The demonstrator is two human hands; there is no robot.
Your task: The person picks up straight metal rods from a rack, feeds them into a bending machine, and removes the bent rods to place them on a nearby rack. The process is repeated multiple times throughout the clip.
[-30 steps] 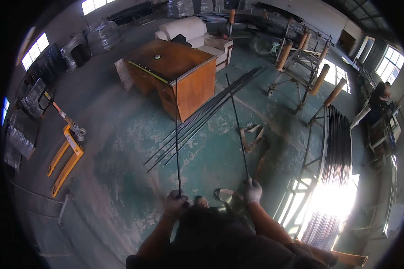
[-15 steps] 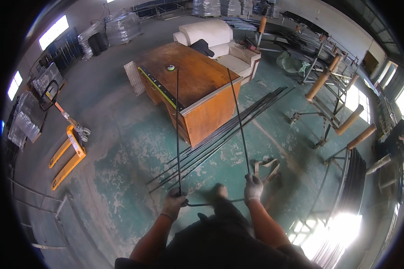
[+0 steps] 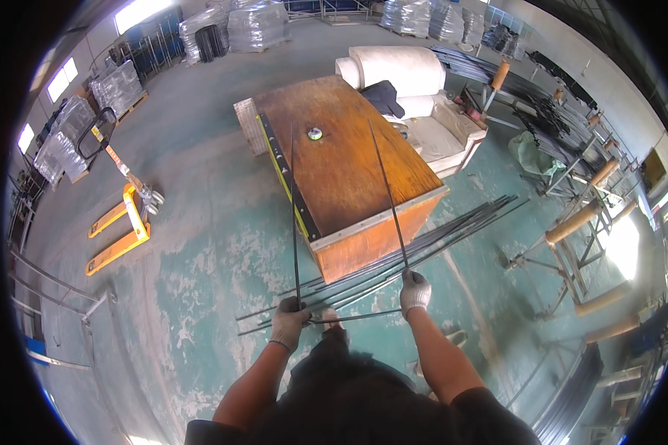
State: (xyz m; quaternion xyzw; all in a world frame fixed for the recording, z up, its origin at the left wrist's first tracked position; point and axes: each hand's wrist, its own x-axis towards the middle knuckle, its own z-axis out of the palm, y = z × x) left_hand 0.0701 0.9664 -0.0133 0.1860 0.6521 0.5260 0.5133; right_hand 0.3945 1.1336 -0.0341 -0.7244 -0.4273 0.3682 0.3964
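Observation:
My left hand (image 3: 290,322), in a grey-white glove, is closed around a thin dark U-shaped metal rod (image 3: 395,219) near one of its bends. The gloved right hand (image 3: 416,292) grips the other leg near the opposite bend. The rod's cross piece lies nearest my body, and its two long legs point away from me, their far ends seen against the top of a brown wooden desk (image 3: 349,170). On the desk are a yellow-green edged strip (image 3: 277,163) with dark marks along the left edge and a small round green-and-white object (image 3: 315,134).
Several long dark bars (image 3: 453,236) lie on the floor at the desk's near end. A cream sofa (image 3: 430,137) stands behind the desk, a yellow pallet truck (image 3: 137,230) to the left. Metal stands with brown rollers (image 3: 571,222) line the right side.
I have stepped closer to the desk, and the view has shifted left. The U-shaped rod, still in both hands, now overlaps more of the desktop.

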